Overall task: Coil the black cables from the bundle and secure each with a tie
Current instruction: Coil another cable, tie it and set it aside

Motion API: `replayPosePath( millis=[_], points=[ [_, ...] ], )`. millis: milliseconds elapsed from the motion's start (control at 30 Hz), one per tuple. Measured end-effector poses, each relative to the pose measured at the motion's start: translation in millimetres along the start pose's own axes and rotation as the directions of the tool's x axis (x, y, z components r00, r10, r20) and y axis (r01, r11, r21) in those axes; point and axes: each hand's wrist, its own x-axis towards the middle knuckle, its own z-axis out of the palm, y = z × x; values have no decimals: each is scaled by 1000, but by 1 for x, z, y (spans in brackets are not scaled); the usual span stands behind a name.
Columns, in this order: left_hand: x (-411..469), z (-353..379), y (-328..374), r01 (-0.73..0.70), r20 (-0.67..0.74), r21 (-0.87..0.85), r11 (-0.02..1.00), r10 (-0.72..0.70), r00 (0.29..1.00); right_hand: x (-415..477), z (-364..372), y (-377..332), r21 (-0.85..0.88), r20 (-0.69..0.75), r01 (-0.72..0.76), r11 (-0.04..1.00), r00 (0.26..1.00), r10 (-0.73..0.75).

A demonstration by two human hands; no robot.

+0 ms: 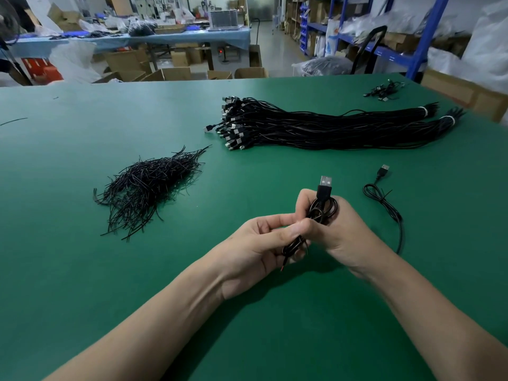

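Note:
Both hands hold one coiled black USB cable [323, 206] above the green table [110, 270]. My right hand [338, 232] grips the coil, with the USB plug sticking up past the fingers. My left hand [264, 243] pinches the lower part of the coil, where thin black strands hang down. A large bundle of black cables [316, 125] lies across the far middle of the table, bound by white bands at its right end. A heap of black wire ties [145, 188] lies to the left.
A single tied cable [384, 199] lies on the table right of my hands. A small cluster of cables [384, 90] sits at the far right corner. Cardboard boxes, a blue-covered workbench and blue shelving stand beyond the table.

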Motion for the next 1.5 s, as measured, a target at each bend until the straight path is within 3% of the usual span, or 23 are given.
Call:
replayPosePath(
  millis=[200, 533, 767, 967, 1167, 1333, 1500],
  points=[
    [0, -3, 2, 23, -40, -32, 999, -25, 999, -6, -28, -8, -17, 172, -85, 996, 981, 87],
    [0, -9, 1, -54, -165, -18, 998, 50, 985, -2, -16, 6, -117, -8, -74, 990, 997, 73],
    [0, -11, -1, -109, -219, 30, 994, 113, 969, 0, -14, 11, -171, -69, 22, 985, 997, -34],
    [-3, -10, 5, -87, -204, 36, 996, 92, 975, 1, -13, 13, -195, -85, 61, 979, 993, -78],
    [-1, -5, 2, -94, -277, 0, 996, 91, 956, 1, -10, 12, -162, -97, 81, 983, 990, -98],
    [-1, -3, 0, -232, -277, 209, 950, 285, 918, 3, -8, 14, -117, -163, 100, 988, 979, -119],
    [-5, 0, 2, -347, -197, 487, 801, 488, 850, 2, -12, 16, -96, -243, 101, 990, 962, -122]
  ],
)
